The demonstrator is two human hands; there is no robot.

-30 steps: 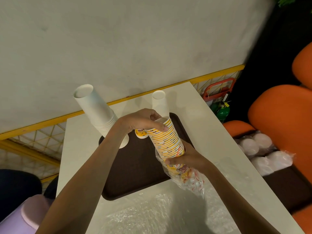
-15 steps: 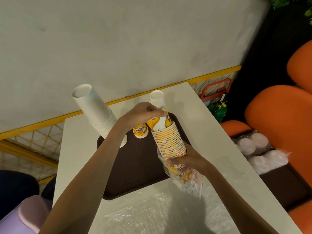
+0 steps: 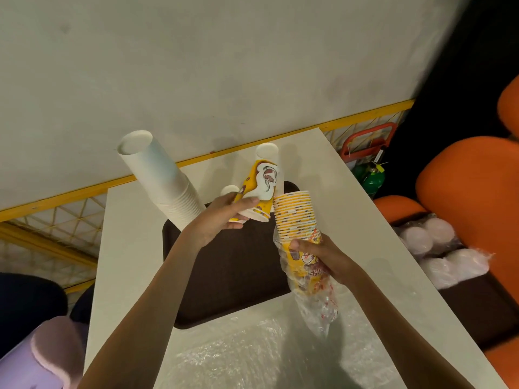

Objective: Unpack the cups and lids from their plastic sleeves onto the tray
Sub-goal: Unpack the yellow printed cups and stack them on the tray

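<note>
Cup unpacking: tray (image 3: 238,276) on table (image 3: 351,220).
Left hand (image 3: 222,220) grips one tilted cup (image 3: 262,186) above far tray; right hand (image 3: 325,256) clasps stack (image 3: 296,217), half in sleeve (image 3: 320,307). White stack (image 3: 165,181) far left; bagged lids (image 3: 429,240) right.

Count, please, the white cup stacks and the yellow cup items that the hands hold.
White cup stacks: 2, the wide stack and the narrow stack
Yellow stack in the plastic sleeve, right hand: 1
Yellow cup in the left hand: 1
Total: 4
</note>
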